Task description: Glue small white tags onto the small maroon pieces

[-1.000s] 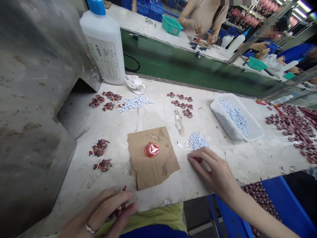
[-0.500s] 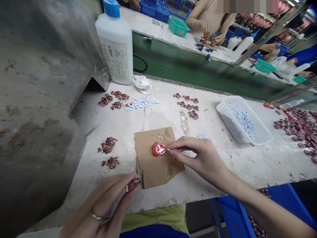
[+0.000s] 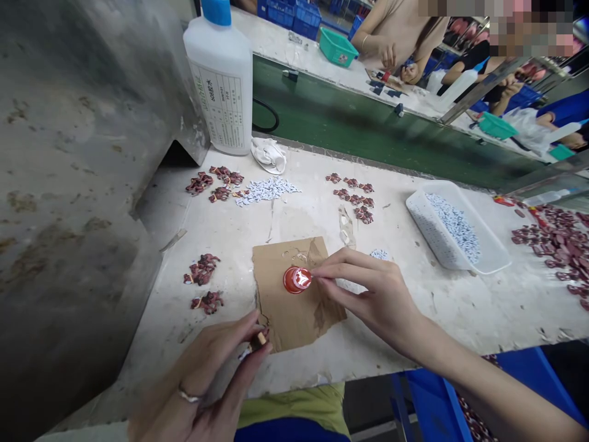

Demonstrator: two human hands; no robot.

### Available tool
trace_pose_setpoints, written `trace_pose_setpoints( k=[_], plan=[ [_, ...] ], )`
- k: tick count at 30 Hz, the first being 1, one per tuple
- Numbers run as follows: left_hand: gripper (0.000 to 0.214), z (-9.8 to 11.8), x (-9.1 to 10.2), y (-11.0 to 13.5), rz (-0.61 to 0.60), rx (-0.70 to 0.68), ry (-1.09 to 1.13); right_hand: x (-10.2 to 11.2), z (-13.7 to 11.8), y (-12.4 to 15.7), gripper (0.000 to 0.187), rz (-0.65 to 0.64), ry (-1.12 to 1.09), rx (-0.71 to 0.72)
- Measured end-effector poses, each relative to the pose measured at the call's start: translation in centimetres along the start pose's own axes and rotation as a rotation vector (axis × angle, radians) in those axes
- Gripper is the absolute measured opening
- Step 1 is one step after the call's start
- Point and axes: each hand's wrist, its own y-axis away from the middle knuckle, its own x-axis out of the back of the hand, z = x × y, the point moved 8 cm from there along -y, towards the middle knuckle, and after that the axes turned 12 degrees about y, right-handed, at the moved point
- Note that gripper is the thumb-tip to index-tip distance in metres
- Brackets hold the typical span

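Factory workbench (image 3: 460, 313): right hand (image 3: 368, 294) pinches what seems a white bit (image 3: 313, 275), dabbing it at the red cap (image 3: 297, 280); left hand (image 3: 207, 374) pinches a maroon piece (image 3: 257, 339). Steady aim needed.

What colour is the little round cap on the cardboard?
Red cap, whitish inside; clearest in the head view.

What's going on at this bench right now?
A person works at a white bench. Their right hand has its fingertips pinched at the edge of a red cap on a cardboard scrap. The left hand pinches a small dark piece. More red pieces and a tray of white bits lie around.
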Motion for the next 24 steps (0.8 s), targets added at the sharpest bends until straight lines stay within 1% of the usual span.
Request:
trace_pose_setpoints(
  k=[1,3,5,6,8,9,12,14,16,19,21,24],
  plan=[
    [0.023,-0.3,0.0,0.1,0.016,0.057,0.011,0.0,0.0,0.0,0.019,0.008,0.001,0.004],
    [0.014,-0.5,-0.5,0.0,-0.010,0.115,0.055,0.0,0.0,0.0,0.019,0.020,0.006,0.014],
    [0.009,-0.1,-1.0,-0.3,-0.048,0.107,0.087,0.0,-0.1,0.0,0.019,0.033,0.009,0.029],
    [0.009,0.1,-1.1,-0.4,-0.044,0.091,0.097,0.0,-0.2,0.1,0.019,0.038,0.006,0.037],
    [0.015,0.6,-1.4,-0.8,-0.058,0.044,0.135,0.0,-0.1,0.2,0.020,0.048,-0.009,0.041],
    [0.017,0.7,-1.8,-0.8,-0.084,0.033,0.161,0.0,-0.1,0.3,0.020,0.056,-0.021,0.038],
    [0.016,0.3,-2.7,-0.8,-0.132,0.059,0.183,-0.1,0.1,0.5,0.020,0.079,-0.062,0.024],
    [0.010,-0.2,-2.8,-0.7,-0.115,0.085,0.158,-0.1,0.1,0.5,0.020,0.095,-0.081,0.025],
    [0.010,-0.3,-2.8,-0.6,-0.102,0.075,0.151,0.1,-0.1,0.7,0.020,0.120,-0.099,0.021],
    [0.011,-0.5,-2.9,-0.5,-0.125,0.065,0.149,0.8,-0.9,1.1,0.020,0.155,-0.158,0.015],
    [0.011,-0.6,-3.0,-0.4,-0.149,0.076,0.138,0.8,-1.8,1.4,0.019,0.134,-0.224,0.018],
    [0.013,-0.6,-3.0,-0.2,-0.180,0.093,0.138,0.2,-3.1,1.9,0.018,0.081,-0.324,0.025]
  ],
)
